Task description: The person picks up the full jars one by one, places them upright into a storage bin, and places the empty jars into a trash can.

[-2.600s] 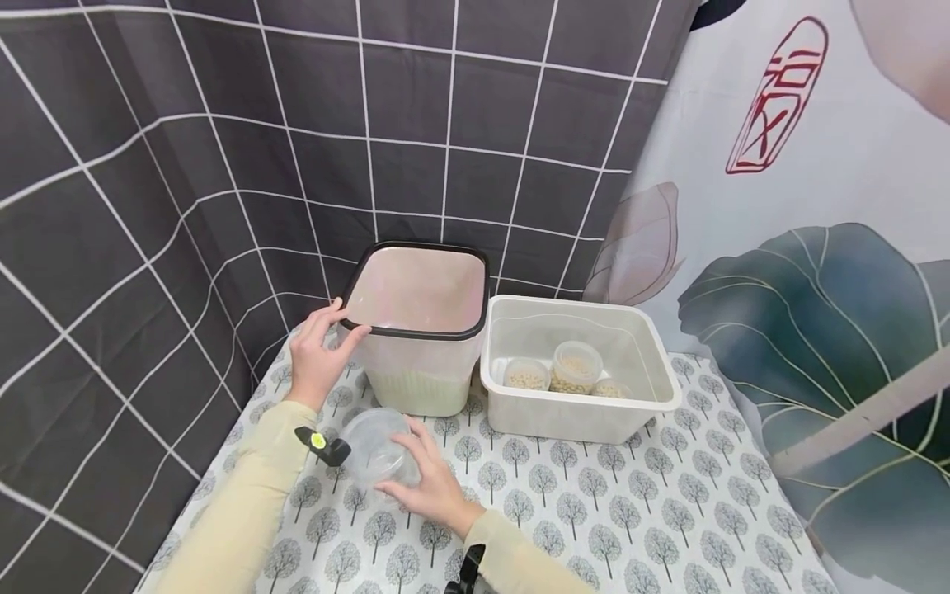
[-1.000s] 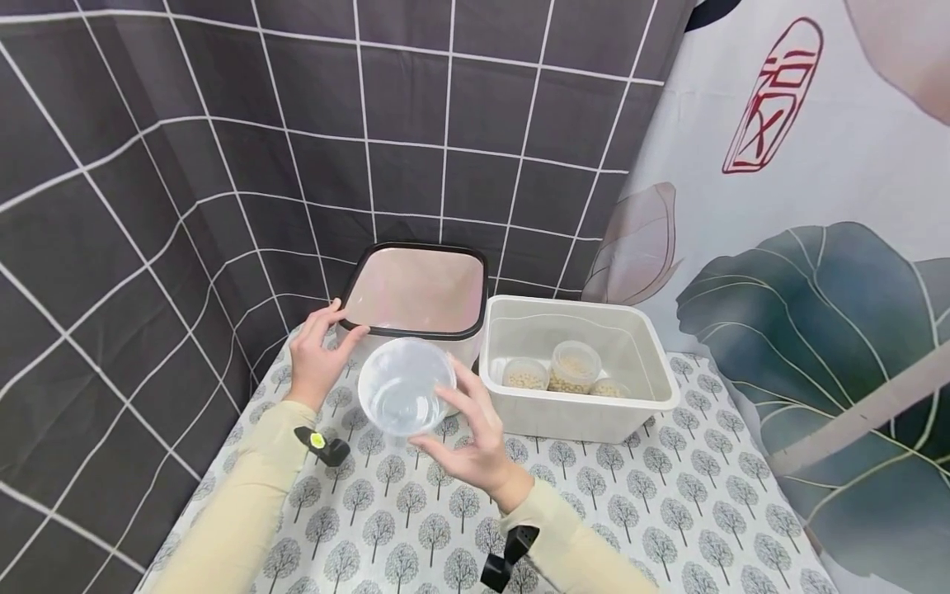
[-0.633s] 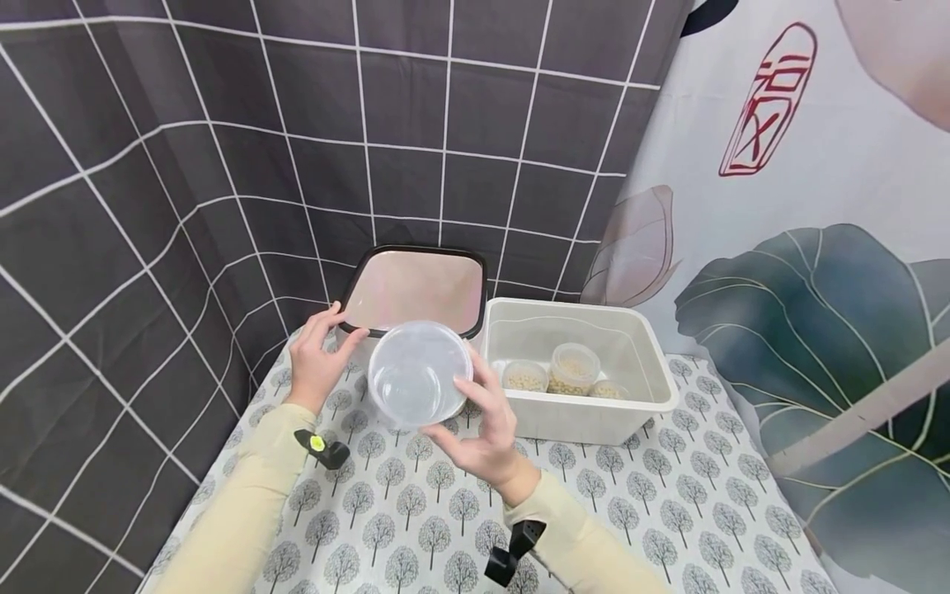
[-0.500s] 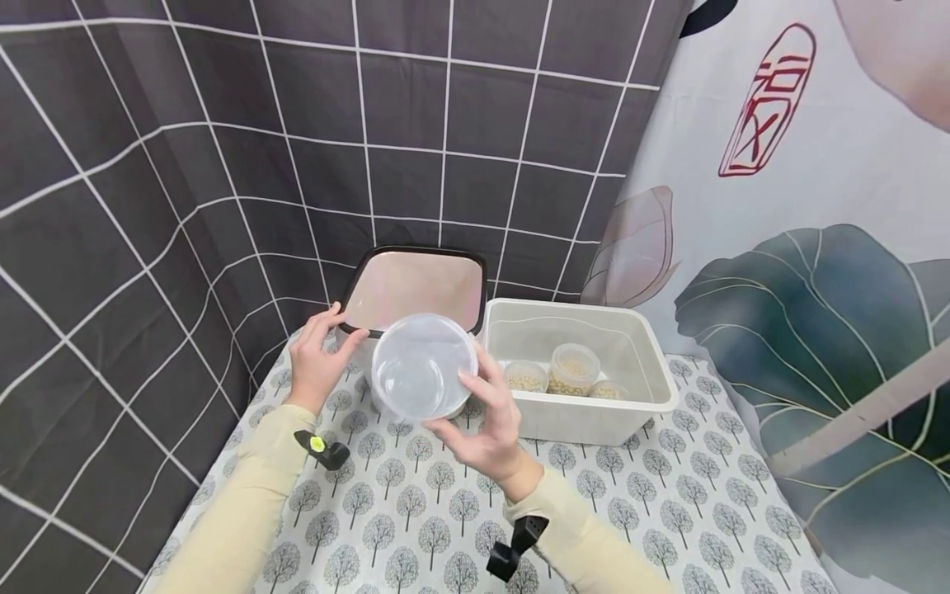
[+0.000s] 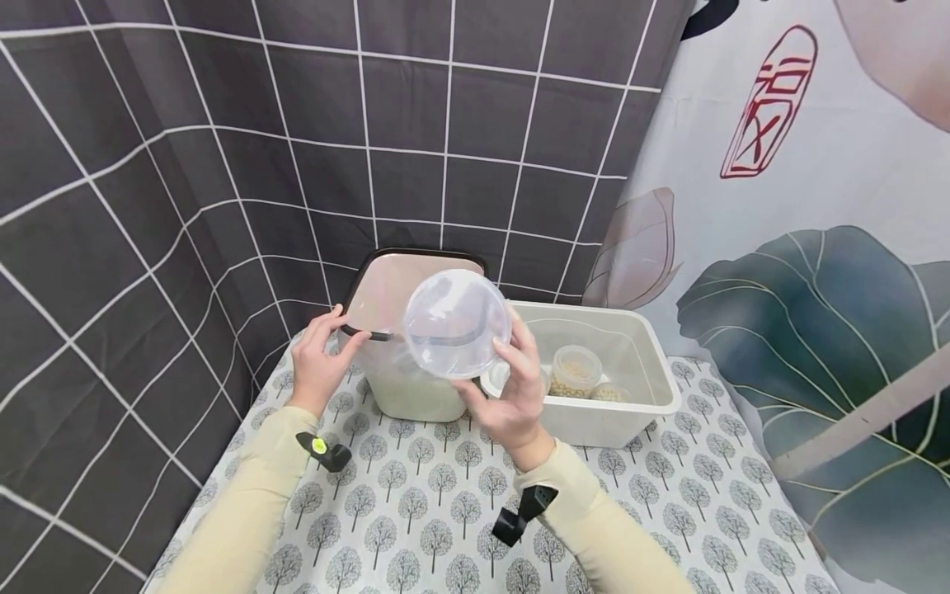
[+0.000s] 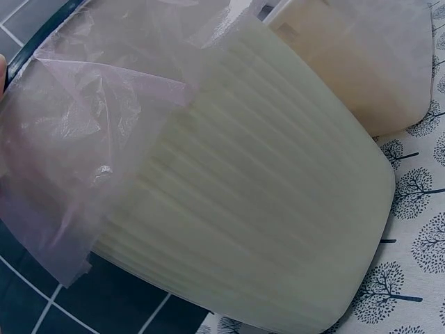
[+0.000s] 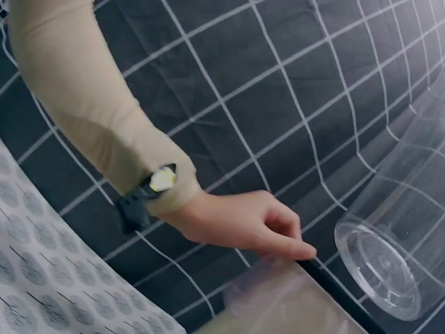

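Observation:
My right hand (image 5: 515, 392) holds a clear round plastic tub (image 5: 456, 326) by its side, tilted, in the air over the front right of a trash can. The can's black rim shows through it. Nothing is visible inside the tub, whose base (image 7: 382, 271) appears in the right wrist view. My left hand (image 5: 317, 363) grips the left front of the rim, thumb in front and fingers on the side. The pale green trash can (image 6: 271, 188) is lined with a thin translucent bag (image 6: 90, 139). Neither hand appears clearly in its own wrist view.
Right of the can stands a white rectangular bin (image 5: 594, 425). Inside it are small clear tubs of pale beans or grains, one (image 5: 575, 371) standing higher than the others. A tree-print cloth (image 5: 416, 511) covers the table; a dark grid curtain (image 5: 401, 107) hangs behind.
My right hand has lifted the clear tub from near the table, up and rightwards, to the can's front rim, tilting it further. My left hand has stayed on the rim.

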A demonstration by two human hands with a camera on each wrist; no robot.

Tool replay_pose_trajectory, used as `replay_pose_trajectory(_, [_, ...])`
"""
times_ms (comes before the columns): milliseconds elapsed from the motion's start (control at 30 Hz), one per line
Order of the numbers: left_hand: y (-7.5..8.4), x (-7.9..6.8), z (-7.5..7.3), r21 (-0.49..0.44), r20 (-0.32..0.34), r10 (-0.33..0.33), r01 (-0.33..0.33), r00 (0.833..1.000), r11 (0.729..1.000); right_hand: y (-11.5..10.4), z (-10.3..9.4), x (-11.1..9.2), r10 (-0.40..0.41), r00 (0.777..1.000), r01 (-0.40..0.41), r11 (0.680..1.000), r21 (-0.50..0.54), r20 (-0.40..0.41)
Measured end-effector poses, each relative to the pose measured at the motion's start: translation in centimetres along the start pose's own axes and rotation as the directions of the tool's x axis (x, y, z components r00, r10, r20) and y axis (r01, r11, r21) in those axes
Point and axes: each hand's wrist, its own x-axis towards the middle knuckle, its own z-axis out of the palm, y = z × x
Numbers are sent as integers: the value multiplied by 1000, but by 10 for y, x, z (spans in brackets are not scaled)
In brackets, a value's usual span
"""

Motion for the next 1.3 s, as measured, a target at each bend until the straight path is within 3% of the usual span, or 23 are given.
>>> replay_pose_trajectory(300, [0,1,0,4,15,-3,3,1000,1000,18,-8,-1,22,998,-28,994,-107,-58])
replay_pose_trajectory(667, [-2,0,3,-6,-13,20,-20,1000,1000,42,-11,0,18,1000,-21,970,-243,-14])
replay_pose_trajectory(1300, [-2,0,1,-11,-16,25,-25,1000,1000,61,-9,-28,28,999,-21,971,-238,25])
